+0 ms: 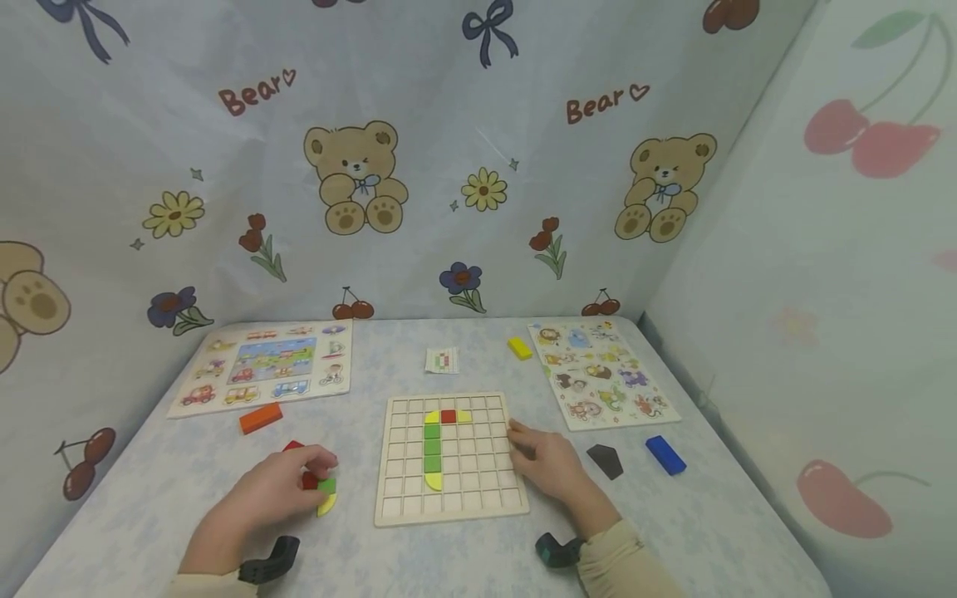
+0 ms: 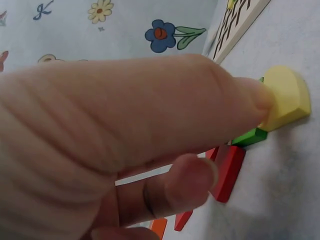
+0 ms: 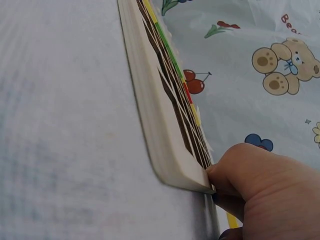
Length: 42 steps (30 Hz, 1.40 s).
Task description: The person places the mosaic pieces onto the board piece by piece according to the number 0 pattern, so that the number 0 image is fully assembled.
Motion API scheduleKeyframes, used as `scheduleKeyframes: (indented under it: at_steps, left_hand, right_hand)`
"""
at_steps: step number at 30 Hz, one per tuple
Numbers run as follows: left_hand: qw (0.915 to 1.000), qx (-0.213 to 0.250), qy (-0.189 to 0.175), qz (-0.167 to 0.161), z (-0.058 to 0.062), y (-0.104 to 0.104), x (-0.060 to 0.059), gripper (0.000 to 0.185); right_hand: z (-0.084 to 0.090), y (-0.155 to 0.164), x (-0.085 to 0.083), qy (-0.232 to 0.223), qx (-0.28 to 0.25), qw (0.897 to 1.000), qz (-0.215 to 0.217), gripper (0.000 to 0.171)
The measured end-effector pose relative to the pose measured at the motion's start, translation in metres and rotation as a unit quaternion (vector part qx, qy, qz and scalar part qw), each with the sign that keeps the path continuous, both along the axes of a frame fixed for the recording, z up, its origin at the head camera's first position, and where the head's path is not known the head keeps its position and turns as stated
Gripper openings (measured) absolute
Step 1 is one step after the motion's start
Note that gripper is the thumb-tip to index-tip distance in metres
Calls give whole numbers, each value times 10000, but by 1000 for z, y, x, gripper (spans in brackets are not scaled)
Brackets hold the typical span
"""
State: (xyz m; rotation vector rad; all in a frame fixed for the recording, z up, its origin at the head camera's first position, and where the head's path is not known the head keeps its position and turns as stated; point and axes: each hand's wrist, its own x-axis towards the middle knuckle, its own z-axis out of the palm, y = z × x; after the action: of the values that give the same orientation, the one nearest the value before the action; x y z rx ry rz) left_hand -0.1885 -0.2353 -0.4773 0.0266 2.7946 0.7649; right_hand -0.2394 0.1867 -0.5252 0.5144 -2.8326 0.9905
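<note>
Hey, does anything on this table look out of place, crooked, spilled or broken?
Nothing looks damaged or spilled. The grid board lies flat and square, steadied by the right hand. Loose blocks lie scattered about it: orange, yellow, blue, a dark one, and a small cluster under the left hand.

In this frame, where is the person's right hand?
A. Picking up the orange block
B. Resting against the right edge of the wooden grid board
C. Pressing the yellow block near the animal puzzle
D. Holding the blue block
B. The right hand lies at the right edge of the wooden grid board, and the right wrist view shows a finger touching the board's rim; the blue block lies apart, untouched.
</note>
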Motion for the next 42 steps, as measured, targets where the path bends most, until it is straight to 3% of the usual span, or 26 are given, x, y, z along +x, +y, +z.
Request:
scheduleKeyframes:
  at_steps: [5,18,23,28,35,42]
  left_hand:
    - [9998,201,-67,-8,-2,-5,1,39]
    - [9999,59,95,-66,-2,3,-1,37]
    - [9991,96,397,-140,-3,7,-2,33]
    - [9966,256,750,-224,-2,35,2,30]
    - [9877,306,1100,-1069,1,93,7,27]
    - [9773,228,1386,-1588,-6,129,-4,19]
  right_hand:
    - [0,0,0,-19,17,10000,-13,39]
    - [1,0,-1,-28,47,10000,-13,39]
    - [2,-1,1,-59,43,10000,-23,39]
    - [4,-1,2,-118,92,9999,-25,40]
    - [5,-2,3,-79,57,9999,-41,39]
    - [6,-2,3,-116,10,9999,-13,39]
